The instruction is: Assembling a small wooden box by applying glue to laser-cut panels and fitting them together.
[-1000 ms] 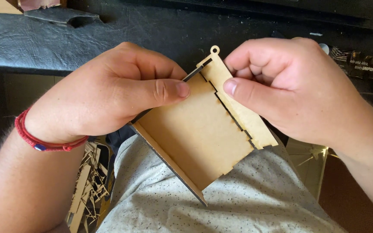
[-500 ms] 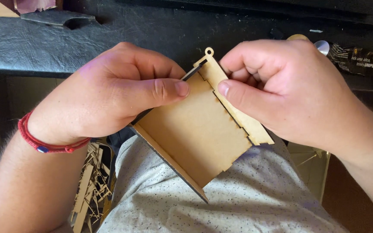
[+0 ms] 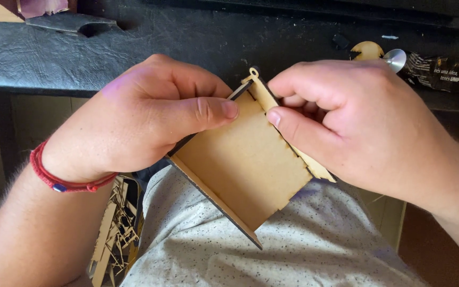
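While both hands pinch wooden panel (image 3: 245, 159): black desktop (image 3: 134, 48) beyond (cracked).

**Wooden panel assembly held tilted above the lap**

A flat, light-brown wooden panel (image 3: 243, 162) with dark cut edges is held tilted. A narrow notched strip (image 3: 272, 106), ending in a small ring at the top, is fitted along its right edge.

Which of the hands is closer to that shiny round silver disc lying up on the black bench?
Right. The right hand sits just below and left of the silver disc, its knuckles close to it. The left hand is well off to the disc's left, beyond the wooden panel both hands grip.
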